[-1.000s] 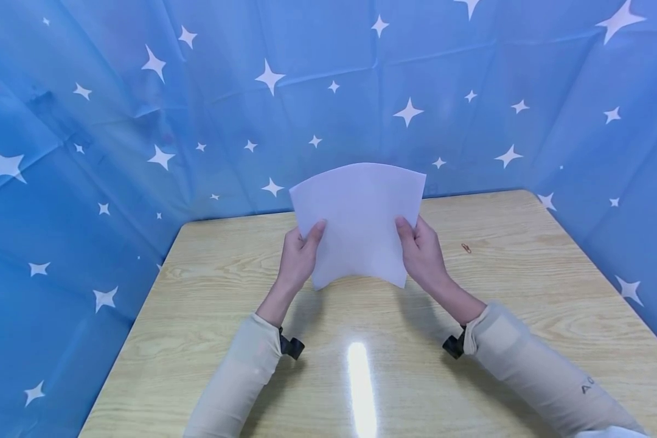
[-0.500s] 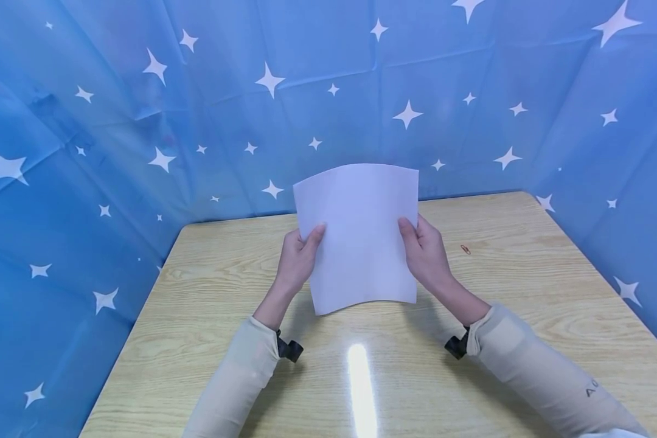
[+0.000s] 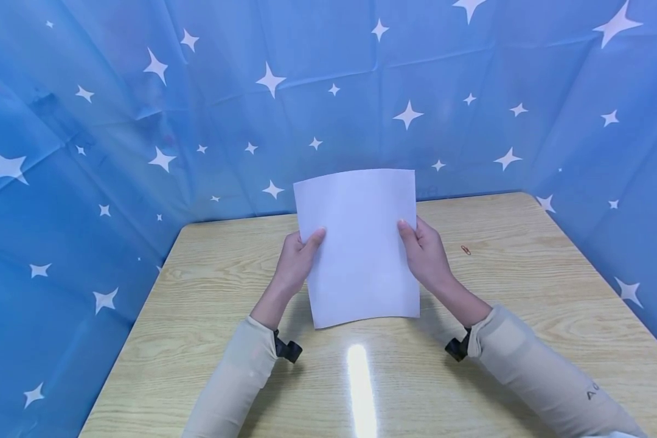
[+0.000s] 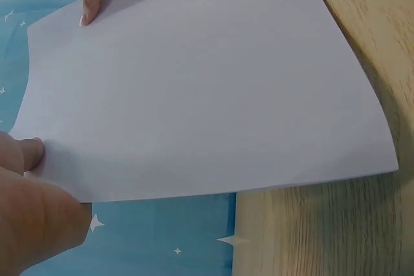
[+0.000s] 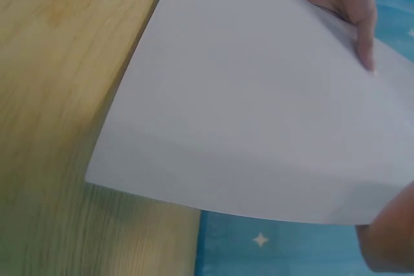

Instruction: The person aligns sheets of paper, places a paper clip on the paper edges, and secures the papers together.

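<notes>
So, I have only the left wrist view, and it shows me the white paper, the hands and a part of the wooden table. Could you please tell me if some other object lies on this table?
Observer: Yes, the head view shows a small red paper clip on the table, to the right of the right hand.
Operator: Thank you. And which clothing can you see there?
Observer: Two light beige sleeves, in the head view.
Operator: Is there also some glare which I should know about?
Observer: Yes, a bright streak of reflected light shows on the tabletop, nearer to the person than the paper.
</notes>
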The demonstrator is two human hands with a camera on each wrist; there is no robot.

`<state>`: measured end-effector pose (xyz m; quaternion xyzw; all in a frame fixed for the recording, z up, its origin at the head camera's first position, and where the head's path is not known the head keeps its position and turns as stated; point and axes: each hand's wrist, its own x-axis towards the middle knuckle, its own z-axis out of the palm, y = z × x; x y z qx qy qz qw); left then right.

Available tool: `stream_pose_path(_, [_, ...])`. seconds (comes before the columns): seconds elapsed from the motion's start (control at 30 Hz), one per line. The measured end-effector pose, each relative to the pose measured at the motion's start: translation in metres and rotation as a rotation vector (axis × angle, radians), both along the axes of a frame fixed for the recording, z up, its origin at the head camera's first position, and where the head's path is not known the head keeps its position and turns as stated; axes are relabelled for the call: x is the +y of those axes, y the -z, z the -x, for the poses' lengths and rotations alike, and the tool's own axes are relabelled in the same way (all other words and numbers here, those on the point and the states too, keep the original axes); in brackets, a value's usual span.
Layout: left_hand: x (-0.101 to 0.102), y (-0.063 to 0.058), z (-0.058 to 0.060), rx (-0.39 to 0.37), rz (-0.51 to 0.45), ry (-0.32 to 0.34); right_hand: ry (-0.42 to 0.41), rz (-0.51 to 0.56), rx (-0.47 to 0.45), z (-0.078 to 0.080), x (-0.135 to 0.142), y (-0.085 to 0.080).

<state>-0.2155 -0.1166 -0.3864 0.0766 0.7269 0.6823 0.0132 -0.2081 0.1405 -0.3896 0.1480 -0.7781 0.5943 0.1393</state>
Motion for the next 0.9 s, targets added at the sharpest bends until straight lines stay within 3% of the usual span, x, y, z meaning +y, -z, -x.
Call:
stream_pose_path(0.43, [-0.002,0.014,0.006,-0.093,-0.029,0.046,-0.035,0.009,-0.195,0.004,0.005,0.006])
stream_pose_path(0.9, [0.001,0.034,0.013,-0.186,0.056,0.044,-0.048,0.025,-0.381,0.009,0.010,0.025])
